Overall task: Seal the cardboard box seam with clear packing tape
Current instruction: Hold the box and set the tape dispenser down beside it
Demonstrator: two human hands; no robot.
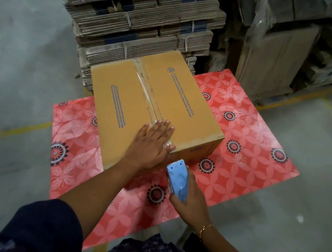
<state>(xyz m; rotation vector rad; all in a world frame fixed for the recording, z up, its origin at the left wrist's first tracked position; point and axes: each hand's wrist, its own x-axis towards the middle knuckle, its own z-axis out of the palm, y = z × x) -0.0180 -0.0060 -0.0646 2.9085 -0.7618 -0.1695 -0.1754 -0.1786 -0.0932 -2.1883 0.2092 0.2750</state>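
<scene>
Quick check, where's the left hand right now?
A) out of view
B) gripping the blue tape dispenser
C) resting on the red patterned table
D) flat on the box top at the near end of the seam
D: the left hand lies palm-down, fingers spread, on the cardboard box over the taped seam, while the right hand holds the blue tape dispenser just off the box's near edge.

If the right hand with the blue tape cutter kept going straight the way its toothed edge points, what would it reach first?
Most likely the near side of the cardboard box, just right of the left hand. The right hand aims the blue tape cutter up at it; the gap's depth is hard to judge.
</scene>
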